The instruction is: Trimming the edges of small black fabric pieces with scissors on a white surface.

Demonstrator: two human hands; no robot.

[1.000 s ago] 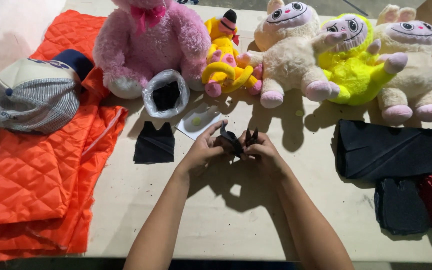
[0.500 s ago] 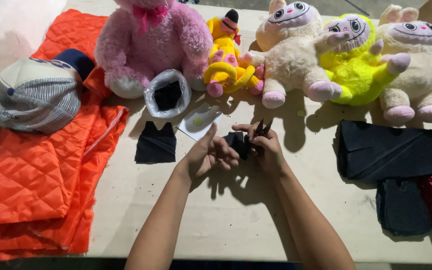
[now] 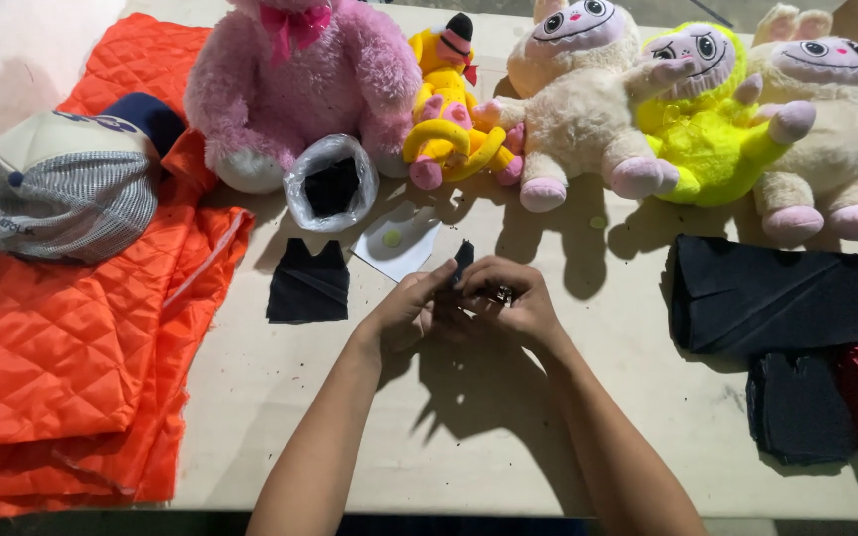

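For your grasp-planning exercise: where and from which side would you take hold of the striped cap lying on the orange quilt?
Probably the cap by its dark brim, from the table side: the brim juts stiffly toward the pink bear, while the soft crown would likely collapse. Both hands are busy with a dark piece.

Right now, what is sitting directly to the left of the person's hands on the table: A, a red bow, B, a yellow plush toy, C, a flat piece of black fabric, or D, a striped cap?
C: a flat black fabric piece lies on the table just left of the left hand and right hand, which together pinch a small dark item; the striped cap lies far off on the orange quilted cloth.
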